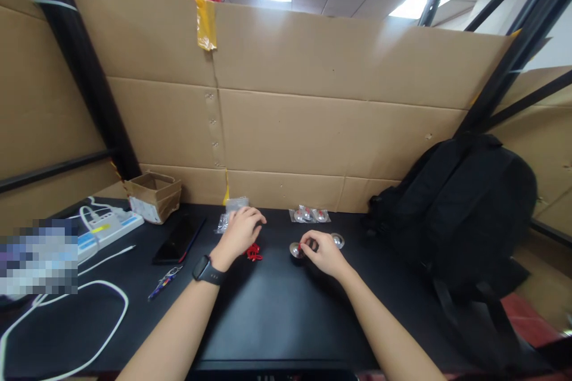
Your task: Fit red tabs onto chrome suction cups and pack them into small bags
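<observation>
My right hand (322, 255) pinches at the edge of a small, round, silver metal disc (295, 249) that looks like a finger cymbal. A bit of red shows at the fingertips. A second silver disc (337, 241) lies just behind that hand, partly hidden by it. My left hand (241, 231), a dark watch on its wrist, hovers or rests at the left with fingers loosely stretched and apart. Under and beside its fingers is a small heap of red cords (254, 252). Clear plastic bags (236, 204) lie behind the left hand, partly covered.
Several silver discs in clear packets (309, 214) lie by the cardboard wall (286, 137). At left are a phone (179, 239), a keychain (165, 282), a small cardboard box (156, 193), a power strip (111, 232) and a white cable (123, 294). A black backpack (465, 208) stands at right.
</observation>
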The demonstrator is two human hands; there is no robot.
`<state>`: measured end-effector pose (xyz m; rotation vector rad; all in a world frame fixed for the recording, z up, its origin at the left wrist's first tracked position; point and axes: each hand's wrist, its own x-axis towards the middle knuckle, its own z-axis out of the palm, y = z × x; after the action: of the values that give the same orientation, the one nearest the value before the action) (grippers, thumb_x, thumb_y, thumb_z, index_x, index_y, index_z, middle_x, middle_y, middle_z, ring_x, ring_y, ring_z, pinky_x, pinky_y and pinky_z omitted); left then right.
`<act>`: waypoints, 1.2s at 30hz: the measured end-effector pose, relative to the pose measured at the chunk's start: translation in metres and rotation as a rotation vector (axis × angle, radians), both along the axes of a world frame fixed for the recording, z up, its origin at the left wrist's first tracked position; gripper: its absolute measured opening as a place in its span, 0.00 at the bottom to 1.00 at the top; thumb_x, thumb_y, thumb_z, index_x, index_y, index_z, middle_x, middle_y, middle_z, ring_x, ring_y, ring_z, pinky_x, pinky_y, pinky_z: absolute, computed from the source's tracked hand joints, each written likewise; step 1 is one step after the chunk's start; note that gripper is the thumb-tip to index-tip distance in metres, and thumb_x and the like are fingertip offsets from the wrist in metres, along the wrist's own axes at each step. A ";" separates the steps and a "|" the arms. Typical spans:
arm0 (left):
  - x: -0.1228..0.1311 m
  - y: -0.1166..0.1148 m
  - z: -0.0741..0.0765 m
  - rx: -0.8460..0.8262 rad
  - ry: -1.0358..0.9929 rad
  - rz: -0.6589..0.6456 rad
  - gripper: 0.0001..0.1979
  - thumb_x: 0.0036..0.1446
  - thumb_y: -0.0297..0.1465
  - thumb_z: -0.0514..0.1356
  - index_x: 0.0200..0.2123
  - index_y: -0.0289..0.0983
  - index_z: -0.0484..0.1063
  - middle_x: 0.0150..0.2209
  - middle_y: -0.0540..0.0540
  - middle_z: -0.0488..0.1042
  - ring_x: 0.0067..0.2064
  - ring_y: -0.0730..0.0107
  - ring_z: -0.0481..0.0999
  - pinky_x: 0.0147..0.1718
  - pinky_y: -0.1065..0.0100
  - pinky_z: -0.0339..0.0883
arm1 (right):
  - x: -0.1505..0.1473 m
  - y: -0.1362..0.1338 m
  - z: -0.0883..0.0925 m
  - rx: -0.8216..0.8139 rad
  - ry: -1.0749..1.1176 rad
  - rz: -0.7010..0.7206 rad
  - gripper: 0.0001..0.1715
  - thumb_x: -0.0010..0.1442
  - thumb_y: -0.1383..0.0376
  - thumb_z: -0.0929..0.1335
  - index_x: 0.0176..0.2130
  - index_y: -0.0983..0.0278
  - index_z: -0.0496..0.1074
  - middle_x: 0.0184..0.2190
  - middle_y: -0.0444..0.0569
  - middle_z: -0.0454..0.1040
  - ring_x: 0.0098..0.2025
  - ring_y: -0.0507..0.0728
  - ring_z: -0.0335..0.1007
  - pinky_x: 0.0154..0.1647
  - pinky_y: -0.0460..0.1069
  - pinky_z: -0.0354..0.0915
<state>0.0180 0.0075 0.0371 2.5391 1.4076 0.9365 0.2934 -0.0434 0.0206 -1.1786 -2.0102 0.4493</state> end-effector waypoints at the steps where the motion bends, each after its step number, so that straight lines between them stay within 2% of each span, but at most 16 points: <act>1: -0.006 0.002 0.000 -0.006 0.062 0.017 0.08 0.58 0.26 0.61 0.38 0.42 0.78 0.46 0.45 0.76 0.55 0.54 0.67 0.53 0.56 0.55 | 0.001 0.001 -0.001 -0.020 -0.007 -0.002 0.05 0.59 0.67 0.68 0.32 0.60 0.76 0.27 0.45 0.78 0.27 0.55 0.71 0.30 0.48 0.63; 4: -0.014 0.005 -0.003 -0.055 0.166 -0.022 0.04 0.55 0.27 0.65 0.33 0.42 0.80 0.47 0.45 0.75 0.55 0.52 0.65 0.52 0.56 0.53 | 0.002 0.004 -0.007 -0.038 -0.008 -0.005 0.05 0.57 0.67 0.69 0.31 0.61 0.76 0.24 0.44 0.77 0.24 0.54 0.69 0.28 0.48 0.62; 7: -0.012 0.003 -0.006 -0.094 0.209 -0.103 0.05 0.55 0.27 0.65 0.32 0.42 0.81 0.43 0.45 0.76 0.52 0.54 0.66 0.51 0.58 0.53 | 0.009 0.009 -0.008 0.026 -0.014 -0.049 0.05 0.56 0.67 0.68 0.35 0.61 0.75 0.26 0.44 0.76 0.27 0.54 0.70 0.32 0.48 0.64; 10: -0.008 -0.001 -0.007 -0.122 0.271 -0.114 0.06 0.54 0.27 0.64 0.32 0.43 0.82 0.39 0.45 0.76 0.47 0.56 0.69 0.48 0.60 0.56 | 0.030 0.014 -0.006 0.071 -0.101 -0.133 0.11 0.57 0.68 0.67 0.41 0.60 0.75 0.37 0.47 0.76 0.37 0.56 0.72 0.42 0.50 0.66; 13: -0.007 -0.004 -0.008 -0.128 0.332 -0.050 0.08 0.53 0.25 0.63 0.34 0.42 0.82 0.40 0.44 0.77 0.47 0.54 0.70 0.46 0.60 0.57 | 0.063 0.016 -0.008 0.029 -0.279 -0.250 0.22 0.52 0.67 0.70 0.48 0.57 0.74 0.52 0.51 0.73 0.52 0.62 0.68 0.53 0.57 0.63; 16: -0.009 -0.003 -0.010 -0.119 0.334 0.025 0.15 0.52 0.19 0.59 0.36 0.41 0.81 0.37 0.43 0.79 0.45 0.56 0.72 0.44 0.61 0.57 | 0.093 0.019 -0.016 -0.104 -0.393 -0.367 0.34 0.47 0.65 0.74 0.54 0.55 0.71 0.60 0.53 0.67 0.60 0.69 0.62 0.55 0.62 0.62; 19: -0.009 -0.002 -0.012 -0.122 0.304 0.032 0.18 0.51 0.17 0.57 0.33 0.41 0.82 0.32 0.44 0.80 0.40 0.59 0.74 0.43 0.62 0.56 | 0.109 0.023 -0.022 -0.167 -0.370 -0.320 0.30 0.49 0.65 0.73 0.53 0.57 0.72 0.55 0.53 0.72 0.56 0.66 0.68 0.55 0.59 0.63; 23: -0.008 -0.001 -0.016 -0.136 0.262 -0.012 0.16 0.50 0.17 0.57 0.27 0.41 0.82 0.31 0.44 0.81 0.41 0.58 0.74 0.44 0.61 0.55 | 0.110 0.027 -0.022 -0.160 -0.323 -0.255 0.24 0.52 0.67 0.70 0.50 0.60 0.74 0.48 0.53 0.77 0.50 0.62 0.74 0.54 0.54 0.65; 29: -0.003 -0.003 -0.017 -0.133 0.274 -0.047 0.13 0.53 0.20 0.60 0.27 0.42 0.81 0.33 0.45 0.80 0.43 0.55 0.73 0.45 0.59 0.53 | 0.108 0.026 -0.020 -0.149 -0.323 -0.279 0.24 0.51 0.69 0.71 0.49 0.59 0.76 0.46 0.52 0.79 0.49 0.63 0.75 0.52 0.54 0.66; 36: 0.005 -0.008 -0.016 -0.130 0.293 -0.015 0.10 0.54 0.22 0.60 0.24 0.40 0.77 0.31 0.44 0.79 0.41 0.57 0.72 0.45 0.59 0.52 | 0.109 0.023 -0.016 -0.136 -0.301 -0.281 0.24 0.49 0.70 0.71 0.47 0.59 0.76 0.46 0.51 0.79 0.49 0.63 0.75 0.52 0.54 0.66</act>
<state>0.0227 -0.0003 0.0209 2.6637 1.4618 0.4659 0.4027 -0.0206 0.0045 -1.6690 -2.0419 0.2834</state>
